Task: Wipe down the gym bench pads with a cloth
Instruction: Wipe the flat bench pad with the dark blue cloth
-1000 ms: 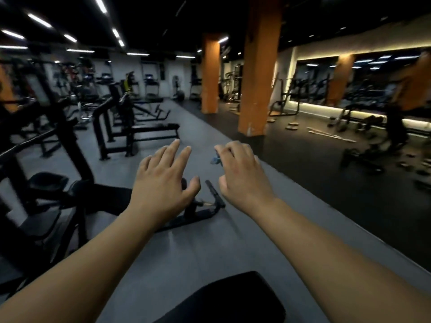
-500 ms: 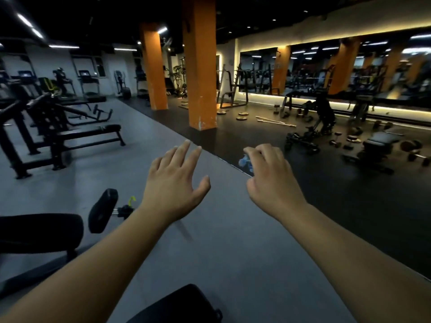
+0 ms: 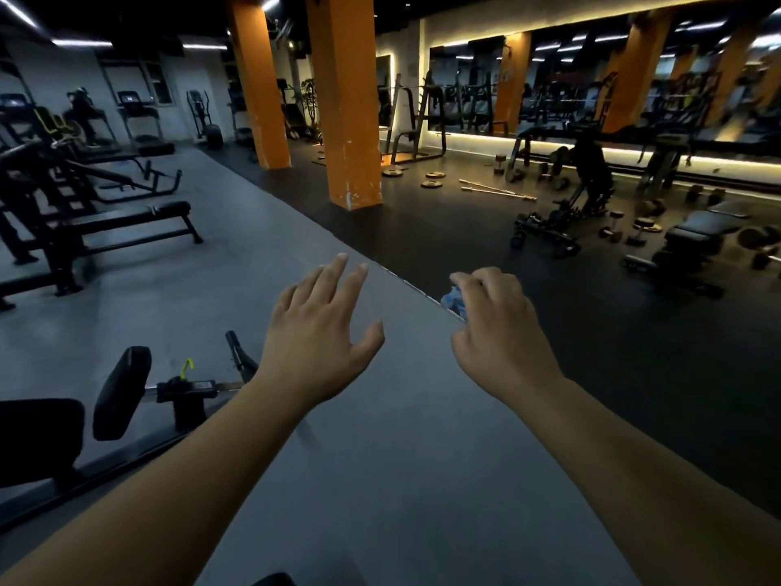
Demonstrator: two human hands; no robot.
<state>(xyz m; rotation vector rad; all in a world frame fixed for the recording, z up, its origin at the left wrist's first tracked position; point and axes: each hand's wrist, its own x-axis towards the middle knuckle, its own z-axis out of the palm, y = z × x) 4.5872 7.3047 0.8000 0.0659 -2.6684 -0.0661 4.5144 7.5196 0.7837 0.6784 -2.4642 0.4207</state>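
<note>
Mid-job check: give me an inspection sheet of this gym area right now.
Surface: grey floor underfoot, black floor to the right.
Job's things: blue cloth bunched in the right hand; bench pad lower left and flat bench far left, both untouched.
Clutter: weight plates, dumbbells and a bar on the black floor.
Grippers: left hand open, fingers spread, empty; right hand grips the cloth.
Cables: nothing seen.
Surroundings: orange pillars, wall mirrors, treadmills.

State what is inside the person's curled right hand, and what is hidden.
A bit of crumpled blue cloth pokes out of the grip of the right hand. The rest of the cloth and the palm are covered by the back of the hand.
</note>
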